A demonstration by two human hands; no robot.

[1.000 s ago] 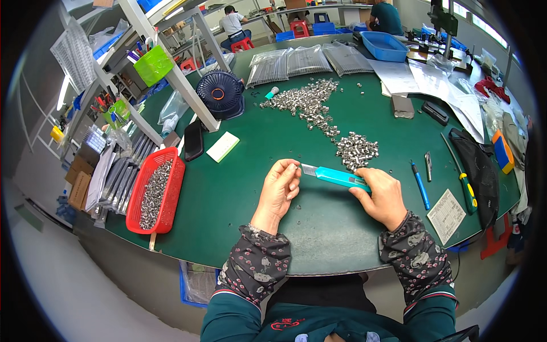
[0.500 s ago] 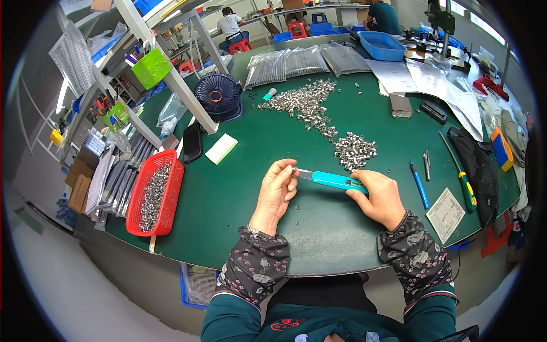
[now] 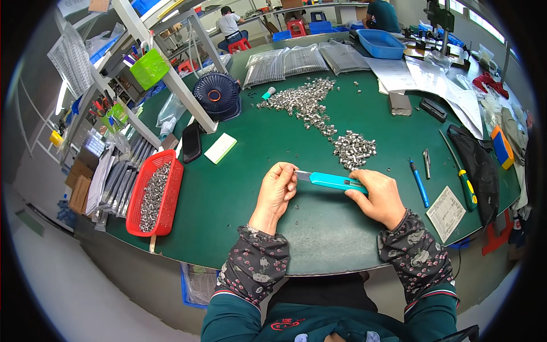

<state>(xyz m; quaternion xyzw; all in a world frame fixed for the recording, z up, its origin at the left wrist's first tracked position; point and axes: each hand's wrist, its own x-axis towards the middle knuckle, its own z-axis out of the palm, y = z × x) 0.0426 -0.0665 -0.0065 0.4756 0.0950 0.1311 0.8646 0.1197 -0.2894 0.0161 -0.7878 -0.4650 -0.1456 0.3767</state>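
Observation:
A turquoise utility knife (image 3: 331, 180) lies level in my right hand (image 3: 380, 198), whose thumb and fingers close round the rear of its handle. The extended blade points left, its tip at the fingertips of my left hand (image 3: 274, 191). That hand is closed in a pinch; a small metal piece sits there, mostly hidden by the fingers. Just beyond my hands is a small heap of short metal tube pieces (image 3: 354, 150). A larger spread of the same pieces (image 3: 305, 105) lies farther off, with a turquoise-capped item (image 3: 269, 93) at its left edge.
At left stand a red basket (image 3: 176, 191) of metal pieces, a black phone (image 3: 192, 142), a notepad (image 3: 220, 149) and a fan (image 3: 217, 96). A blue pen (image 3: 419, 183), a screwdriver (image 3: 468, 191) and a printed slip (image 3: 445, 215) lie at right. Bagged rods (image 3: 305, 62) line the back.
The left fingers have shifted slightly around the blade tip, and the small piece shows less. The knife has moved slightly left; the heaps look unchanged.

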